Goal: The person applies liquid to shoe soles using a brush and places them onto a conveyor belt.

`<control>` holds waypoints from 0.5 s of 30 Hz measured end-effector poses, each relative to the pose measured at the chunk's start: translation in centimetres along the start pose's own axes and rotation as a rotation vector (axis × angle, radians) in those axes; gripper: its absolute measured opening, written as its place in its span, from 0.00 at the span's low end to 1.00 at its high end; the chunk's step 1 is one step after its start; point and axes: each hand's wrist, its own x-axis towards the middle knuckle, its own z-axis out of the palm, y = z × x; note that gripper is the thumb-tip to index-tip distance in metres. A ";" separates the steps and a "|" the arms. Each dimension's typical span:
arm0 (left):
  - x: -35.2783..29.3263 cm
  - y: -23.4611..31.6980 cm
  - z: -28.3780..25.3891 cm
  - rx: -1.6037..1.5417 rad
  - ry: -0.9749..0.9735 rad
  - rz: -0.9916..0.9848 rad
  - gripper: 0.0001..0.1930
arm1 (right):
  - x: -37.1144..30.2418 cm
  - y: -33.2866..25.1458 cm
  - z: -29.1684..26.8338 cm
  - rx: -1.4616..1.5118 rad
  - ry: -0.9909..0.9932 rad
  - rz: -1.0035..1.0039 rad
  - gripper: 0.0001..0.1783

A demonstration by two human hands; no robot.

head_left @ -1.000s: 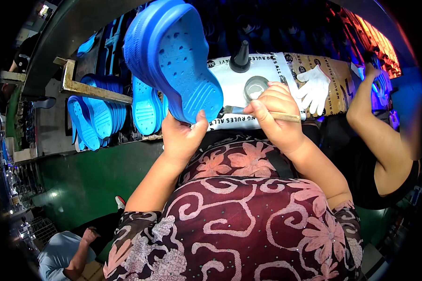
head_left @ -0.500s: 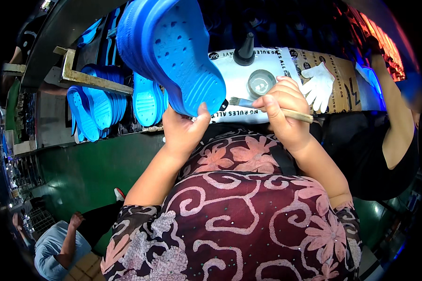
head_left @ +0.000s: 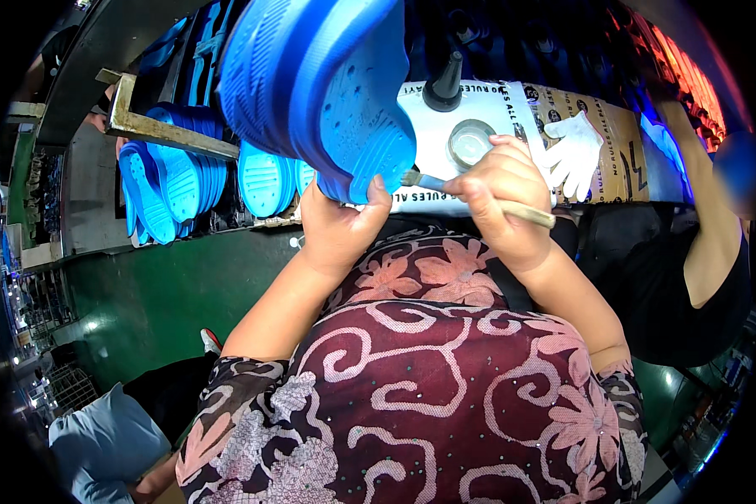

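Note:
My left hand (head_left: 344,225) is closed round the near end of a nested stack of blue shoe soles (head_left: 340,92). The stack is held raised and tilted, its ridged outer sides turned to the left, and its top sole shows small holes and a ribbed end. My right hand (head_left: 511,206) grips a flat brush (head_left: 431,181) with a pale wooden handle, whose bristle tip is at the right edge of the stack's near end; whether it touches, I cannot tell. Just beyond my right fingers stands a clear round jar (head_left: 470,143) with a pale content.
A black cone-shaped nozzle (head_left: 444,84) stands behind the jar on a white printed sheet (head_left: 504,105). A white glove (head_left: 576,153) lies on cardboard (head_left: 622,143) to the right. More blue soles (head_left: 181,176) stand at left behind a metal bar (head_left: 172,143). A co-worker's arm (head_left: 710,202) reaches in at right.
The stack has tilted further and shifted slightly right, with my left hand. The brush tip has come closer to its edge. A small black spot there no longer shows. The person at lower left has bent down.

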 end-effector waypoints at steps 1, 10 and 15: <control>0.0 0.0 0.0 0.012 0.011 0.023 0.11 | 0.0 0.0 0.2 -0.051 -0.035 -0.032 0.12; 0.5 0.5 0.0 0.002 0.059 0.125 0.12 | 0.1 -0.4 0.0 0.122 0.075 0.078 0.12; 0.7 0.5 -0.3 0.169 0.004 0.226 0.11 | -0.1 -0.2 0.0 -0.014 -0.024 0.004 0.13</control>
